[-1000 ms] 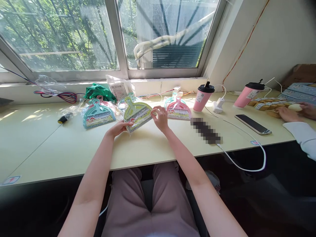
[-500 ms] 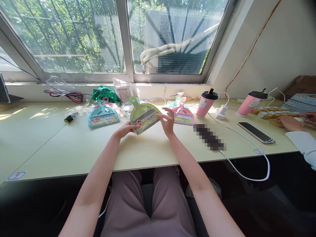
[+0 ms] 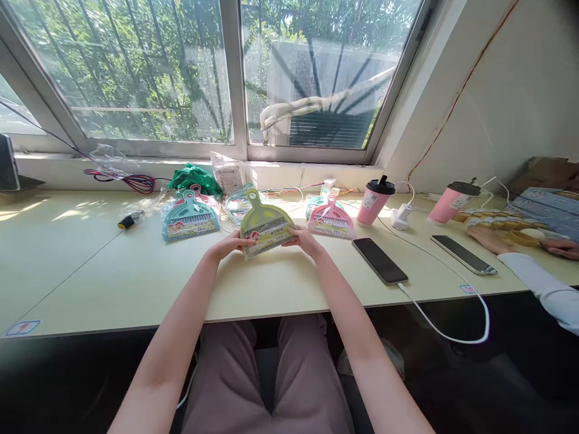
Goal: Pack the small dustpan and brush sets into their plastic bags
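Observation:
Held up just above the table is a yellow-green dustpan (image 3: 268, 220) in clear plastic wrap, a brush and a printed label across its front. My left hand (image 3: 231, 244) grips its lower left corner, thumb on the front. On the opposite side my right hand (image 3: 304, 237) pinches the right edge. To the left lie a teal dustpan set (image 3: 190, 218) and a pink one partly behind it. A pink dustpan set (image 3: 332, 218) lies to the right, overlapping a teal one. Another wrapped set (image 3: 239, 205) sits behind the held dustpan, partly hidden.
Two pink cups (image 3: 374, 202) with black lids stand at the right, near a white charger (image 3: 400, 216). A phone (image 3: 380, 260) on a white cable and a second phone (image 3: 464, 254) lie there. A co-worker's hands (image 3: 491, 240) are at far right. A yellow-black object (image 3: 130, 219) lies left.
My right hand has moved down from the dustpan's upper right to grip its right edge. The dustpan is now more level, facing me. The view has shifted slightly.

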Motion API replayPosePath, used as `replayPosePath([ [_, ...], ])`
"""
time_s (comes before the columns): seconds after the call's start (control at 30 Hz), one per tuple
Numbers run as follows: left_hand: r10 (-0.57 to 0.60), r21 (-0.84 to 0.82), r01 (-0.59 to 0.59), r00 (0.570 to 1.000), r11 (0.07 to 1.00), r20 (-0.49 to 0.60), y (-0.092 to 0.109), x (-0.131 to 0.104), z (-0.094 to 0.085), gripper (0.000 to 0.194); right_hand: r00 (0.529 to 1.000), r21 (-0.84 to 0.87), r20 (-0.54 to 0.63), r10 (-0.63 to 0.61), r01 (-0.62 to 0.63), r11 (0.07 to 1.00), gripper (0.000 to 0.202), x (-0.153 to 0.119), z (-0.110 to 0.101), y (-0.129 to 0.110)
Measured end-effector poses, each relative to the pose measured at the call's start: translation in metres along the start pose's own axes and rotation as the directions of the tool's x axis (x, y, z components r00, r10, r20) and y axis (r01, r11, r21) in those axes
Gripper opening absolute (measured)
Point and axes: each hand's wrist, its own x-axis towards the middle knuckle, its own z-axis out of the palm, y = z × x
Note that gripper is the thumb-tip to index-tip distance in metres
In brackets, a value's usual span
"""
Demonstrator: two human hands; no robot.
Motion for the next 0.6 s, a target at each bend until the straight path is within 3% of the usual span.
replayPosePath([
  [0.17,0.005,0.002,-0.005,0.999,1.000,-0.039,-0.010,0.014,0.005,0.079,0.997,0.029,-0.080,-0.009,0.012,1.000,0.007,0.005,-0.003,0.006],
  [0.3,0.190,-0.108,-0.201,0.977,0.974,-0.099,-0.005,0.015,0.018,0.089,0.978,0.124,-0.199,-0.070,0.096,0.988,0.006,0.009,-0.006,0.004],
  [0.4,0.350,-0.116,-0.363,0.929,0.925,-0.115,0.001,0.011,0.032,0.111,0.946,0.219,-0.308,-0.100,0.173,0.960,0.010,0.010,-0.009,0.000],
  [0.5,0.404,0.017,-0.407,0.899,0.913,-0.168,0.001,0.011,0.045,0.140,0.925,0.250,-0.372,-0.084,0.187,0.950,0.011,0.009,-0.008,-0.002],
  [0.53,0.397,0.032,-0.399,0.895,0.916,-0.204,0.000,0.012,0.047,0.140,0.924,0.245,-0.375,-0.077,0.179,0.953,0.010,0.009,-0.007,-0.003],
  [0.6,0.344,0.002,-0.357,0.897,0.934,-0.277,-0.001,0.016,0.047,0.120,0.931,0.219,-0.357,-0.075,0.162,0.962,0.010,0.008,-0.005,-0.003],
])
